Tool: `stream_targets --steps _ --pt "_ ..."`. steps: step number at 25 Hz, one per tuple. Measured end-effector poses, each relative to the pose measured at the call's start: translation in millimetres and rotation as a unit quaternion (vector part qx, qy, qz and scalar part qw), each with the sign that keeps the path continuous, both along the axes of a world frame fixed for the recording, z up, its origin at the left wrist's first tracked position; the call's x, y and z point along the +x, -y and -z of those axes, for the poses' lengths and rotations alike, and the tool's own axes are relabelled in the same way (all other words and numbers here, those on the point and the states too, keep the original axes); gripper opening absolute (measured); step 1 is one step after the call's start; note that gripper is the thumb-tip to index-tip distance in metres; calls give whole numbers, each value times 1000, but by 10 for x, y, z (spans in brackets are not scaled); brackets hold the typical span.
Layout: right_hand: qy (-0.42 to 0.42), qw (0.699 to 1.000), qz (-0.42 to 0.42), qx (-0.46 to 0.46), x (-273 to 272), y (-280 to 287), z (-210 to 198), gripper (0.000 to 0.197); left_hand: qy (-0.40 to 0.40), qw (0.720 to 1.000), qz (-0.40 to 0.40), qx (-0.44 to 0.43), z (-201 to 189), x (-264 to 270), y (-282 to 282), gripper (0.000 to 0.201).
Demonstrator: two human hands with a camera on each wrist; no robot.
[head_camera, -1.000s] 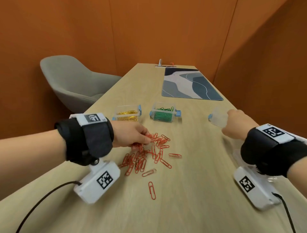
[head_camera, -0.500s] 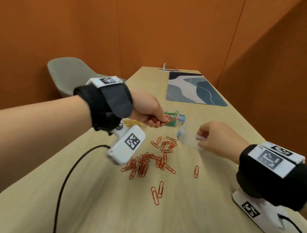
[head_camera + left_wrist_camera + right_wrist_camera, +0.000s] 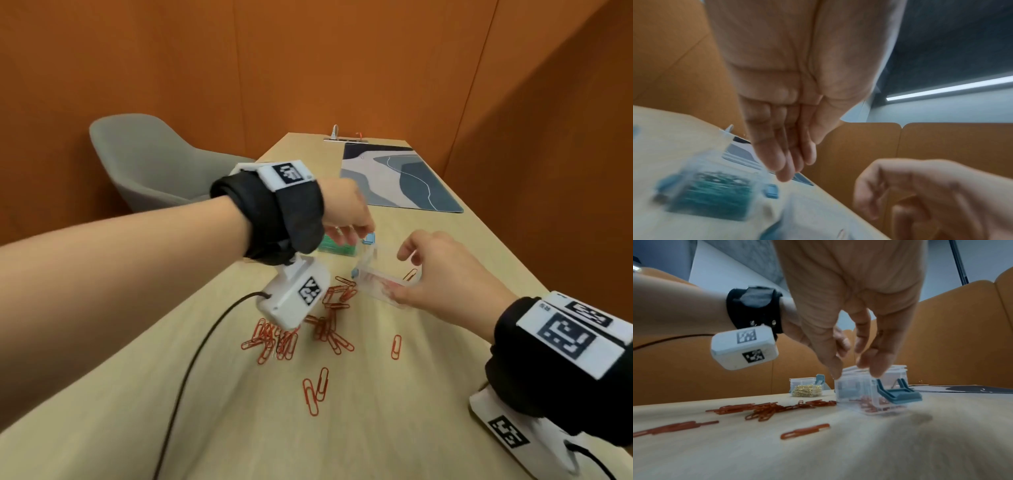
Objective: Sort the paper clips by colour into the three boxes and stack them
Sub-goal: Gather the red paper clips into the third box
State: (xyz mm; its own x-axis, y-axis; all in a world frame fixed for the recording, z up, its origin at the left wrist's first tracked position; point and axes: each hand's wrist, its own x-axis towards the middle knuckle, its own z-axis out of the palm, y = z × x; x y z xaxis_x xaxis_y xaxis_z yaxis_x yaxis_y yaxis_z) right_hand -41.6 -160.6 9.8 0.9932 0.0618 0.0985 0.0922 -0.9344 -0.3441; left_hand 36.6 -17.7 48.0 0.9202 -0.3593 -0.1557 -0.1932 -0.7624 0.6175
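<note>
Even indoor light — ceiling strip light glares; wrist views motion-blurred, edges warped.

We count three clear boxes: one with gold clips, one with green clips, one with a few red clips. Loose red paper clips lie heaped beyond counting. We see two hands, one chair, one mat.

The right hand is holding a clear box near the red clips on the counter.
</note>
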Motion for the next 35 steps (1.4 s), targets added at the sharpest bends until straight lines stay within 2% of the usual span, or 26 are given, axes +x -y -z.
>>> stream_targets --steps 2,4,5,7,10,12,13,14,16,17,18,20,22,27,29,30,32,35 --pt "-46 998 -25 19 -56 -9 -33 36 10 989 58 136 97 -74 -214 30" --pt "-164 985 -48 17 -128 -15 -21 40 -11 954 135 267 292 -163 -341 41" --pt "-218 974 -55 8 -157 -9 0 42 -24 942 166 291 394 -191 -374 47" --pt "-258 964 -68 16 -172 -2 58 38 -31 937 200 286 505 -238 -456 50" --pt "-236 962 -123 68 -119 -59 136 19 -45 945 209 248 424 -386 -677 40" --pt "-215 962 -152 67 -95 -138 143 21 -51 961 178 204 308 -532 -843 39" --pt "-198 966 -160 46 -91 -173 141 33 -48 971 142 187 265 -606 -928 48" --pt "-189 969 -161 16 -91 -198 143 54 -52 974 105 192 247 -677 -1007 66" --pt "-201 964 -164 -48 -110 -244 153 103 -90 954 55 282 298 -807 -1104 101" --pt "-207 960 -174 -76 -122 -284 157 118 -104 937 46 329 364 -857 -1111 110" --pt "-208 955 -187 -95 -124 -344 163 125 -106 930 43 350 438 -879 -1091 113" --pt "-199 951 -214 -101 -98 -483 170 117 -89 942 43 319 532 -865 -978 110" --pt "-185 951 -233 -82 -59 -605 171 97 -65 962 43 261 567 -822 -850 99" --pt "-157 956 -245 -31 -32 -649 190 33 -44 978 60 192 599 -774 -699 51" --pt "-143 960 -240 -25 -27 -647 191 23 -34 983 50 173 605 -735 -701 36" --pt "-138 962 -235 -21 -22 -646 192 23 -41 986 40 154 611 -709 -716 31" --pt "-133 965 -224 -10 5 -623 190 20 -104 992 4 71 615 -646 -746 21" --pt "-129 970 -204 37 109 -504 147 13 -223 971 -64 -64 529 -546 -770 8"
